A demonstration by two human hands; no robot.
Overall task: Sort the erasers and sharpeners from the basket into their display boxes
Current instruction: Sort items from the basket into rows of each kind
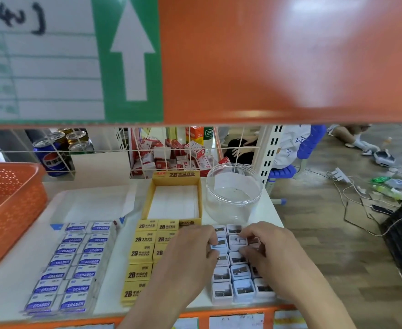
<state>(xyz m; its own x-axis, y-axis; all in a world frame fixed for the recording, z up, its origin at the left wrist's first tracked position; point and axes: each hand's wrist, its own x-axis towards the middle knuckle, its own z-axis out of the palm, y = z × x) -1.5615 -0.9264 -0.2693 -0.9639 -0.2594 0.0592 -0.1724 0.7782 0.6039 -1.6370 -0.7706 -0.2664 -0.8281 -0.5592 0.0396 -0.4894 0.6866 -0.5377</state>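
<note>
Fingers (209,241) of both hands are bent, their tips down on the sharpeners (239,273); whether either hand actually pinches one, I cannot tell. The left hand (190,252) and right hand (272,256) sit close together, knuckles up, over the far end of the block, and the right fingertips (249,251) touch the pieces in the middle rows.

The sharpeners are small white blocks with metal blades, packed in tight rows on the white shelf (12,288), near its front edge at the right. Just left of them the yellow erasers (141,255) lie in rows, partly under the left wrist. Farther left, the blue erasers (75,262) lie in two columns.

Beyond the yellow erasers stands an open yellow box (147,200), its white floor showing. Beside it on the right stands a clear round tub (233,198), just beyond the sharpeners. The orange basket (12,205) sits at the left end of the shelf, tilted in this view. Behind, a wire bin (171,154) holds red and white packets, and drink cans (52,150) stand to its left.
</note>
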